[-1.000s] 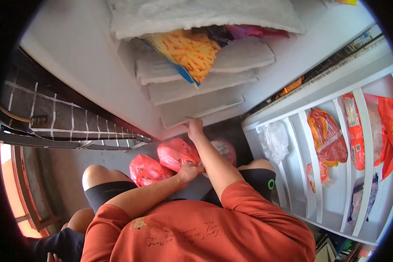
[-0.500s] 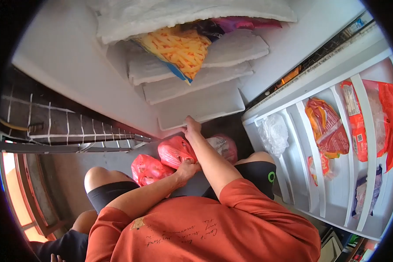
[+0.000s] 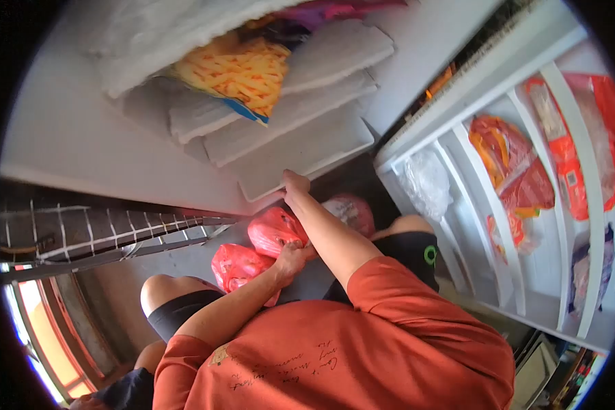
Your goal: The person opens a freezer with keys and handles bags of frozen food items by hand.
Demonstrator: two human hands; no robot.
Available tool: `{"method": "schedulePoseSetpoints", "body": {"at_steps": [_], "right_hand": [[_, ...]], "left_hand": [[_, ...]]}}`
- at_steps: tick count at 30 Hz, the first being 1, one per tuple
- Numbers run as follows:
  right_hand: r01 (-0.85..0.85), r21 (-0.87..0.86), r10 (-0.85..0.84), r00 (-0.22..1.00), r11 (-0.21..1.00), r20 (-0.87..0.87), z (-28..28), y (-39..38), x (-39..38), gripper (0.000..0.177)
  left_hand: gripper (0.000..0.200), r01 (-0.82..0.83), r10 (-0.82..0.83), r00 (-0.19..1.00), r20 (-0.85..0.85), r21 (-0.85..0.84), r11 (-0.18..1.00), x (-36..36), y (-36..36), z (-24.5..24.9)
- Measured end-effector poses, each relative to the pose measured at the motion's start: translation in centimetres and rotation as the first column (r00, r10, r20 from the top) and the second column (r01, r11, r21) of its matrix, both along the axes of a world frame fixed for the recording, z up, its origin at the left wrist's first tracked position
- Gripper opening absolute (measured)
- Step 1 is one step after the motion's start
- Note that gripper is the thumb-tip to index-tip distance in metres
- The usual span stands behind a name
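My left hand is closed on the top of a red plastic bag on the floor between my knees. A second red bag lies to its left, and a pinkish bag lies to its right, partly behind my forearm. My right hand is at the front edge of the lowest white freezer shelf, its fingers closed around the rim. Higher up, a bag of fries hangs over a frosted shelf.
The open freezer door at the right holds red food packs and a clear plastic bag. A wire rack stands at the left. Another person's knee is at the lower left.
The view has tilted and shifted, so the freezer and door appear moved and turned. My hands keep nearly the same places on the red bag and the shelf edge.
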State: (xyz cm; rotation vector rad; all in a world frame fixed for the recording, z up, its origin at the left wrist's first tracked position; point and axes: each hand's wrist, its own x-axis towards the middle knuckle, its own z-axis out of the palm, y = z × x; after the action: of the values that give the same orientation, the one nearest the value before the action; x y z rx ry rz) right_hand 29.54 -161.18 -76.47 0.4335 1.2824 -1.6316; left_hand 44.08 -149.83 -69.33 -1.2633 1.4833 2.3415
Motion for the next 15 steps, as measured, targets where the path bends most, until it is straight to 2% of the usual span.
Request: {"method": "schedulePoseSetpoints", "body": {"at_steps": [1, 2, 4, 5, 7, 8, 11, 12, 14, 15], "right_hand": [[0.028, 0.086, -0.025, 0.999, 0.996, -0.036, 1.1, 0.9, 0.6, 0.030], [0.060, 0.097, -0.059, 0.998, 0.994, -0.015, 1.4, 1.7, 0.7, 0.030], [-0.007, 0.177, 0.008, 1.000, 0.984, -0.008, 1.0, 3.1, 0.0, 0.033], [0.026, 0.192, -0.029, 1.000, 0.981, 0.011, -0.4, 4.0, -0.1, 0.033], [-0.020, 0.287, 0.061, 0.989, 0.958, -0.136, -3.8, 5.2, -0.2, 0.034], [-0.022, 0.362, 0.092, 0.980, 0.932, -0.177, -3.9, 5.5, 0.1, 0.030], [-0.010, 0.426, 0.126, 0.961, 0.905, -0.245, -2.2, 8.0, 0.3, 0.024], [-0.004, 0.431, 0.120, 0.963, 0.902, -0.240, -2.1, 8.4, 0.5, 0.024], [-0.036, 0.583, 0.214, 0.947, 0.812, -0.240, -1.4, 8.2, 0.6, 0.030], [-0.039, 0.582, 0.216, 0.947, 0.812, -0.238, -0.8, 8.5, 0.7, 0.030]], "left_hand": [[0.034, 0.063, -0.065, 0.998, -0.024, -0.098, 0.993, 0.3, -0.1, -0.1], [0.034, 0.098, -0.099, 0.995, -0.003, -0.087, 0.991, 0.4, -0.1, -0.6], [0.034, -0.029, 0.031, 0.999, -0.038, 0.045, 0.999, 0.5, 0.5, -1.9], [0.034, 0.007, -0.006, 1.000, -0.018, 0.059, 0.998, 0.5, 0.6, -1.8], [0.024, 0.045, -0.053, 0.996, 0.066, 0.114, 0.992, -0.2, 0.3, -0.1], [0.028, 0.012, -0.016, 0.998, 0.056, 0.076, 0.997, -1.1, 0.7, 1.8], [0.035, 0.002, 0.000, 1.000, -0.018, 0.113, 0.994, -0.6, 1.3, -0.9], [0.035, 0.010, -0.009, 1.000, -0.013, 0.119, 0.993, -0.3, 1.5, -1.0], [0.035, 0.099, -0.103, 0.994, 0.040, 0.099, 0.990, 0.1, 1.4, -0.8], [0.035, 0.097, -0.101, 0.994, 0.043, 0.098, 0.991, 0.1, 1.5, -0.5]]}}
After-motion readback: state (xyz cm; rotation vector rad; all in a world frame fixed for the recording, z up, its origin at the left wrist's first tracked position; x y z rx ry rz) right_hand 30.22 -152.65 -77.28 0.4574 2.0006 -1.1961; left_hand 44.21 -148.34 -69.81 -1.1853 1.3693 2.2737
